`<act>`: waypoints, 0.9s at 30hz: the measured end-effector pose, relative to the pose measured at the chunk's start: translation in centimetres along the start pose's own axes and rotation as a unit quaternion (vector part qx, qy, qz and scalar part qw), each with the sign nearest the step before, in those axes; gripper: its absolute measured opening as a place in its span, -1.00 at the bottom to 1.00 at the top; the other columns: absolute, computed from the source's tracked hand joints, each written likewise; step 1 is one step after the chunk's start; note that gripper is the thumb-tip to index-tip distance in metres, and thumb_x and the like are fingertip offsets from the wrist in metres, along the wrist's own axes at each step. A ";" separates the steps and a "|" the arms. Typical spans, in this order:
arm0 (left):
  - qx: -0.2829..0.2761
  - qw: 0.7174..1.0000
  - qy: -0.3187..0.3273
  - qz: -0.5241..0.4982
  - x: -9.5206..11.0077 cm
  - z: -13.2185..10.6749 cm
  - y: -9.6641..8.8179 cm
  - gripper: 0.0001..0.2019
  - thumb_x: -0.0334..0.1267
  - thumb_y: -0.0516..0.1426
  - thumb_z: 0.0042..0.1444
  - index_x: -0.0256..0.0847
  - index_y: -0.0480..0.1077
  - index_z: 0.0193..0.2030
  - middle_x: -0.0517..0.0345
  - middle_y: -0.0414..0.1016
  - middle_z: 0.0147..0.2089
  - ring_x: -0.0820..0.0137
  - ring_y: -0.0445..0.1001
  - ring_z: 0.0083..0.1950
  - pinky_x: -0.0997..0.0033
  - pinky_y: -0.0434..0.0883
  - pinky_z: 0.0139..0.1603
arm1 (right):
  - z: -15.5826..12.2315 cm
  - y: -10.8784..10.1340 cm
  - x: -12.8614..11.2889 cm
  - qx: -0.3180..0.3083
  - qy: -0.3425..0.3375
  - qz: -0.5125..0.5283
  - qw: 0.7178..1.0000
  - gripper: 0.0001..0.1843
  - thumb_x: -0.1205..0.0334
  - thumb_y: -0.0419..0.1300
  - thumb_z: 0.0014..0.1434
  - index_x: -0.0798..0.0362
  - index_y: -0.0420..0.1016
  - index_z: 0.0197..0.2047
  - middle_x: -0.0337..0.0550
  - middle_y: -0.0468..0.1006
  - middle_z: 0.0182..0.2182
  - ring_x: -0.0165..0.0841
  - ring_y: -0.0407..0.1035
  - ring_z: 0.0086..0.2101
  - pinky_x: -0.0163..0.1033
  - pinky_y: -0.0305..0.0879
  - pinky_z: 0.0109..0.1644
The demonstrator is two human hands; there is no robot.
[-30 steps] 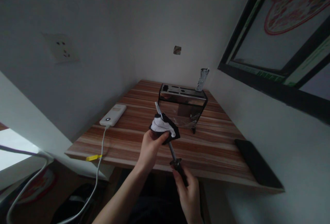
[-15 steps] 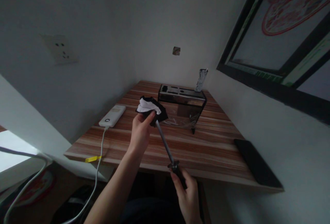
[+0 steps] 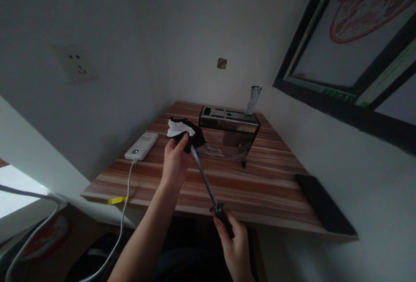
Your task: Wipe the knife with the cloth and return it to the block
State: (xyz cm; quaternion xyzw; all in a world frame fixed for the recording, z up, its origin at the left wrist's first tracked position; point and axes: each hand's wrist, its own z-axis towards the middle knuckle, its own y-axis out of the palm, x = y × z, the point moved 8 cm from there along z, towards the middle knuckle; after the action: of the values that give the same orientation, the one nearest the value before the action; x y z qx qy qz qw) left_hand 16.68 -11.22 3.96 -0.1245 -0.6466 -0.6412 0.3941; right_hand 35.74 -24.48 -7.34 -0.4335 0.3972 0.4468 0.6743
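My right hand point(image 3: 234, 244) grips the black handle of a long steel sharpening rod point(image 3: 204, 179), which slants up and to the left over the wooden table point(image 3: 266, 182). My left hand point(image 3: 175, 160) pinches a black and white cloth point(image 3: 182, 131) around the rod's far tip. The tip itself is hidden inside the cloth. A metal knife block point(image 3: 229, 131) with slots in its top stands just behind the cloth.
A white power bank point(image 3: 142, 146) lies at the table's left side, its white cable point(image 3: 125, 204) hanging over the front edge with a yellow tag. A black flat slab point(image 3: 325, 206) lies along the right wall. A crumpled foil wrapper point(image 3: 252, 99) stands in the back corner.
My left hand has slid the cloth up the rod from near the middle to its far tip. The rod now tilts more to the left. My right hand has stayed put.
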 end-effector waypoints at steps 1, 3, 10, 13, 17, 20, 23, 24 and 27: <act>-0.005 1.000 -0.006 0.001 -0.2 -0.1 0.0 -0.72 -0.21 0.36 -0.20 -0.24 0.48 -0.32 0.20 0.58 -0.31 0.46 0.53 -0.26 0.54 0.39 -0.20 | 0.0 0.1 0.1 -0.003 0.006 0.001 1.000 -0.67 0.01 0.17 0.19 0.05 0.61 -0.17 -0.03 0.65 -0.25 -0.15 0.54 -0.19 -0.21 0.44 -0.08; -0.013 1.000 -0.017 0.007 -0.6 -0.2 -0.1 -0.70 -0.19 0.35 -0.18 -0.24 0.48 -0.29 0.18 0.58 -0.28 0.43 0.54 -0.23 0.51 0.40 -0.18 | -0.1 -0.1 0.5 0.005 0.022 -0.006 1.000 -0.65 -0.03 0.18 0.17 0.05 0.61 -0.18 -0.01 0.65 -0.25 -0.13 0.53 -0.19 -0.18 0.43 -0.06; -0.023 0.999 -0.028 0.036 -1.6 -1.4 -0.7 -0.69 -0.15 0.35 -0.18 -0.22 0.48 -0.29 0.20 0.58 -0.29 0.45 0.52 -0.23 0.49 0.36 -0.15 | -0.1 0.1 0.3 -0.001 0.025 0.010 1.000 -0.67 0.00 0.18 0.17 0.05 0.62 -0.19 -0.02 0.65 -0.27 -0.13 0.54 -0.20 -0.18 0.45 -0.08; -0.018 0.997 -0.036 0.072 -2.5 -2.6 -1.0 -0.70 -0.14 0.34 -0.18 -0.26 0.48 -0.32 0.17 0.57 -0.33 0.43 0.50 -0.26 0.49 0.34 -0.18 | 0.1 0.0 0.2 0.009 0.028 0.019 0.999 -0.67 0.01 0.19 0.17 0.06 0.61 -0.17 -0.02 0.65 -0.25 -0.13 0.53 -0.19 -0.18 0.44 -0.07; -0.034 0.992 -0.050 0.114 -4.1 -4.0 -1.3 -0.69 -0.13 0.32 -0.13 -0.29 0.50 -0.27 0.09 0.59 -0.27 0.39 0.51 -0.21 0.47 0.35 -0.15 | 0.4 -0.2 0.2 0.012 0.045 0.022 0.999 -0.67 0.00 0.19 0.16 0.05 0.61 -0.19 -0.04 0.65 -0.25 -0.14 0.53 -0.18 -0.19 0.43 -0.07; -0.059 0.988 -0.060 0.133 -4.9 -4.8 -1.3 -0.69 -0.14 0.31 -0.09 -0.27 0.51 -0.21 0.06 0.60 -0.19 0.36 0.52 -0.15 0.44 0.37 -0.10 | 0.5 -0.4 0.0 0.013 0.054 0.019 0.998 -0.67 -0.02 0.18 0.16 0.04 0.62 -0.21 -0.05 0.65 -0.26 -0.13 0.53 -0.19 -0.19 0.43 -0.07; -0.073 0.983 -0.072 0.153 -5.4 -5.5 -1.4 -0.68 -0.15 0.30 -0.08 -0.27 0.52 -0.19 0.02 0.60 -0.15 0.31 0.52 -0.11 0.38 0.38 -0.03 | 0.7 -0.5 -0.3 0.014 0.052 0.018 0.998 -0.66 -0.04 0.19 0.15 0.04 0.62 -0.22 -0.05 0.65 -0.29 -0.14 0.54 -0.23 -0.18 0.44 -0.11; -0.076 0.981 -0.077 0.163 -5.5 -5.7 -1.4 -0.68 -0.15 0.30 -0.08 -0.28 0.52 -0.19 0.01 0.60 -0.15 0.29 0.53 -0.11 0.37 0.39 -0.04 | 0.7 -0.6 -0.4 0.020 0.050 0.018 0.998 -0.64 -0.05 0.19 0.15 0.05 0.63 -0.22 -0.05 0.65 -0.31 -0.13 0.54 -0.25 -0.18 0.45 -0.14; -0.088 0.972 -0.098 0.192 -6.0 -6.6 -1.3 -0.68 -0.14 0.30 -0.09 -0.30 0.52 -0.22 -0.01 0.61 -0.20 0.27 0.54 -0.16 0.38 0.42 -0.11 | 1.0 -0.9 -0.7 0.039 0.046 0.018 0.998 -0.60 -0.08 0.21 0.12 0.06 0.63 -0.19 -0.05 0.64 -0.37 -0.15 0.53 -0.34 -0.22 0.46 -0.31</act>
State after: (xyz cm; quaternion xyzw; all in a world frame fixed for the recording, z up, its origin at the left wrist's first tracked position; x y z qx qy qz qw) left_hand 22.11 -15.47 -1.88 -0.3428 -0.5868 -0.5929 0.4320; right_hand 36.49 -23.89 -6.15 -0.4200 0.4522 0.4229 0.6635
